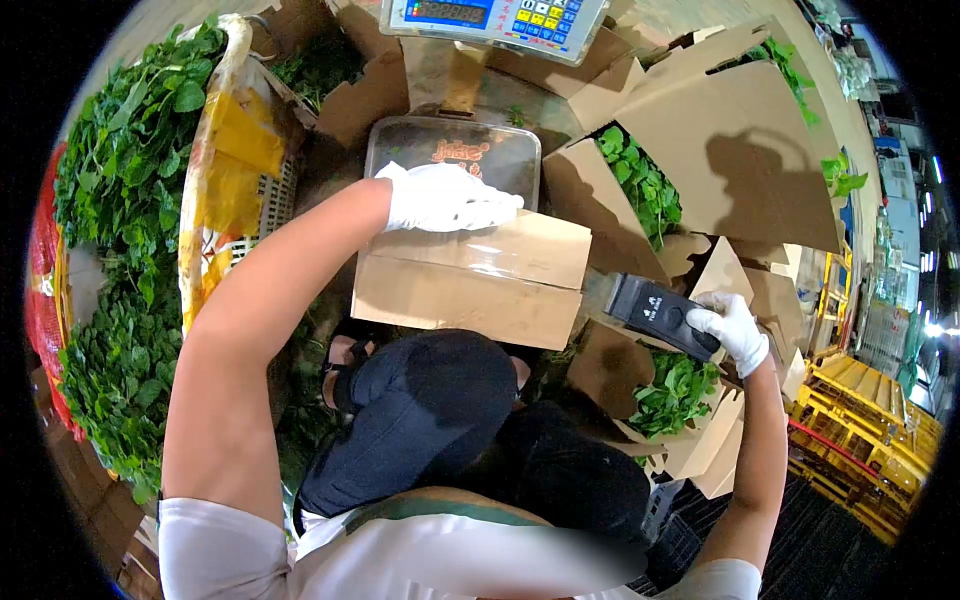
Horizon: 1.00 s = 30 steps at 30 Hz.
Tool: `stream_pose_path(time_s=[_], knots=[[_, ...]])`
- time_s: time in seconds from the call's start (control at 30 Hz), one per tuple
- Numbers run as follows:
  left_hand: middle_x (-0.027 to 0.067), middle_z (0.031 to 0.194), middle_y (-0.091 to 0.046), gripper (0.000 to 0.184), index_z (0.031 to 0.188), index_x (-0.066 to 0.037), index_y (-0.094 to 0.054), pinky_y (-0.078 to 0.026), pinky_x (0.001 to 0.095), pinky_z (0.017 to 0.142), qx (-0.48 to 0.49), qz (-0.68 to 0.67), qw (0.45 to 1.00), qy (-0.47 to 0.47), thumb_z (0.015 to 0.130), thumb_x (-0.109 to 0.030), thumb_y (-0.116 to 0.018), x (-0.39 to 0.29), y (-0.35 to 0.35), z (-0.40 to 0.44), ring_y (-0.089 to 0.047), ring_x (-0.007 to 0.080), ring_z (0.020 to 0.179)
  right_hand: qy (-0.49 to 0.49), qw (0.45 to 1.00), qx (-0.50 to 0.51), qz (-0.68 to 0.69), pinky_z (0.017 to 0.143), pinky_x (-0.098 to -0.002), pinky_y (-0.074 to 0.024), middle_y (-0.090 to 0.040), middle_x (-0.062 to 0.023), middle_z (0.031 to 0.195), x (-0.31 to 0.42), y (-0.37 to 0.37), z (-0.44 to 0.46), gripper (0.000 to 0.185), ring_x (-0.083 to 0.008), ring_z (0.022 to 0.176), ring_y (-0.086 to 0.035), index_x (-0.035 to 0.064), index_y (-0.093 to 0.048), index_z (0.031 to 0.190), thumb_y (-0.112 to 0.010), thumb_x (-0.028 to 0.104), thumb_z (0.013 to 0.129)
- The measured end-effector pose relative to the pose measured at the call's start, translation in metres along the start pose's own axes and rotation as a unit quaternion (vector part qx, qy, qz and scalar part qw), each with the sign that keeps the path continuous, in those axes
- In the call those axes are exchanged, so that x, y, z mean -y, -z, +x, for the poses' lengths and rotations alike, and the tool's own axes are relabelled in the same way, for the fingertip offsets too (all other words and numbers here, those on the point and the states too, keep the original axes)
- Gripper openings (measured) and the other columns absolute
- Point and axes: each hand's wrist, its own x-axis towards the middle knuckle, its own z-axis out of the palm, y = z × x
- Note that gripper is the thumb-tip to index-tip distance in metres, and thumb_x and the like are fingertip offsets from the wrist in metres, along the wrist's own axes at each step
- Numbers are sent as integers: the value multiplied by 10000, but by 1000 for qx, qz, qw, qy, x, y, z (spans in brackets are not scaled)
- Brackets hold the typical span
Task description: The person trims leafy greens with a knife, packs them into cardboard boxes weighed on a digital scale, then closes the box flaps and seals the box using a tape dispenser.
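Observation:
A closed cardboard box (465, 290) lies in front of my knees, with a shiny strip of clear tape along its top seam. My left hand (450, 200), in a white glove, rests with fingers stretched out on the box's far edge. To the right of the box, my gloved right hand (735, 330) is wrapped round the rear end of a black tape dispenser (655, 312). The dispenser's front end points at the box's right side. Behind the box, the scale's platform (510, 150) is partly covered by my left hand.
The scale's display panel (495, 25) stands at the top. A tall basket (240, 180) and heaps of leafy greens (130, 170) fill the left. On the right are open cartons (740, 140) with greens inside. Yellow crates (870, 410) stand farther right.

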Motion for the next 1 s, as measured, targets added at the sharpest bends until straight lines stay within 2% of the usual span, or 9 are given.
stream_pose_path(time_s=[0.13,0.2,0.27,0.33,0.4,0.47,0.57,0.8,1.0], knots=[[89,1242,-489,444,1267,-128,-435,-405,329,922,26,-39,999,25,906,-378,-363,-3,5,-2,-514,286,1069,20,997,10,-74,597,-276,-455,-610,-84,643,3,-16,18,398,-136,595,-553,-44,-638,801,-675,332,677],[96,1203,-520,463,1257,-99,-439,-431,329,890,-44,-7,997,-68,899,-384,-368,13,-6,2,-537,296,1033,55,991,23,-122,601,-282,-457,-613,-102,642,7,-26,32,427,-156,589,-565,-37,-643,779,-673,376,672],[101,1214,-510,456,1260,-95,-436,-408,334,916,-38,16,998,-54,900,-364,-363,1,-1,-1,-515,294,1064,48,989,15,-136,611,-290,-458,-612,-120,641,16,-38,39,458,-178,593,-576,-28,-649,761,-660,422,673],[111,1235,-489,443,1267,-86,-429,-360,345,967,-35,61,997,-18,903,-326,-352,-14,4,-8,-471,290,1128,17,996,25,-83,620,-294,-459,-616,-133,653,18,-41,45,482,-189,603,-584,-17,-654,761,-650,457,675],[110,1269,-441,474,1257,-77,-411,-290,408,997,-172,260,944,-108,852,-323,-440,-7,-9,-19,-363,305,1205,6,991,33,-129,625,-295,-460,-623,-122,664,19,-39,48,492,-185,605,-583,-22,-653,764,-662,462,670],[138,1091,-545,332,1034,-67,-554,-386,416,875,-153,264,947,-104,780,-278,-516,-19,4,-39,-484,307,1059,0,993,30,-112,624,-295,-461,-621,-117,660,13,-41,50,487,-176,609,-582,-18,-653,760,-675,458,661],[131,570,-556,252,504,-82,-518,-436,394,484,-5,352,932,-79,684,-255,-546,-35,15,-61,-577,264,548,2,998,10,-54,606,-300,-457,-592,-113,610,8,-46,46,467,-167,587,-565,-4,-651,727,-678,458,665],[141,548,-569,298,536,-44,-587,-446,428,512,120,330,936,-31,677,-289,-491,-45,-13,-19,-571,325,539,18,997,5,-80,576,-306,-439,-582,-110,593,5,-48,45,469,-173,547,-538,-8,-638,703,-673,459,679],[152,558,-570,360,540,-52,-603,-454,423,528,71,282,955,-53,723,-325,-458,-55,-28,-6,-570,335,552,39,997,1,-67,515,-270,-394,-522,-34,542,10,-47,50,364,-89,529,-456,-35,-613,677,-668,324,710]])
